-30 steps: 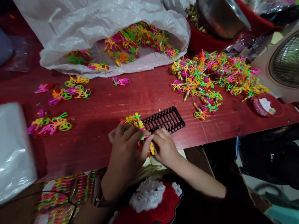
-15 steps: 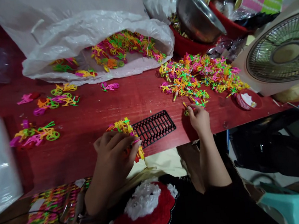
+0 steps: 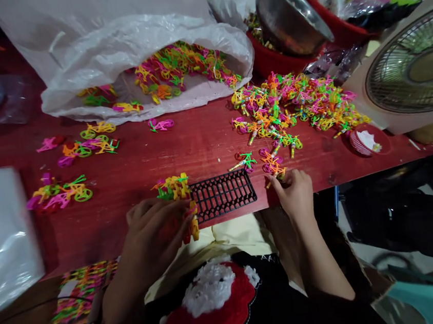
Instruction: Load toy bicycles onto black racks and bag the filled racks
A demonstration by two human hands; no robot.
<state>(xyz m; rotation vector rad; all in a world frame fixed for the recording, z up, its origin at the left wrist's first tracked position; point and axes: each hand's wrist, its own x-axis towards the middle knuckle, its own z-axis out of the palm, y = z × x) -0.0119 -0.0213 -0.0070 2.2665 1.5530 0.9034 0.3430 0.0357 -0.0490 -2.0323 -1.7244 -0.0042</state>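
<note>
My left hand [image 3: 153,225] is curled over the left end of a black slotted plastic rack [image 3: 223,194], thumb and fingertips together. What lies between them is mostly hidden; a reddish bit shows there. Small toy bicycles [image 3: 176,187] in yellow, green and red plastic stand packed at that end, partly behind the fingers. To the right of the rack, my right hand [image 3: 292,187] pinches a small orange and yellow toy bicycle [image 3: 274,163] at the table's front edge. Just left of it lies a green and purple toy bicycle [image 3: 245,161] with a thin stick.
A heap of colourful toy bicycles [image 3: 295,102] covers the back right. Behind, an open white sack [image 3: 119,43] holds more. Loose pieces [image 3: 59,191] lie at left near a plastic-wrapped packet [image 3: 3,236]. A fan [image 3: 415,69], small red cup [image 3: 361,141] and metal bowl [image 3: 286,15] stand right.
My right hand left the rack, reached to the heap's front edge, and drew toy bicycles toward me. My left hand stayed at the rack's left end.
</note>
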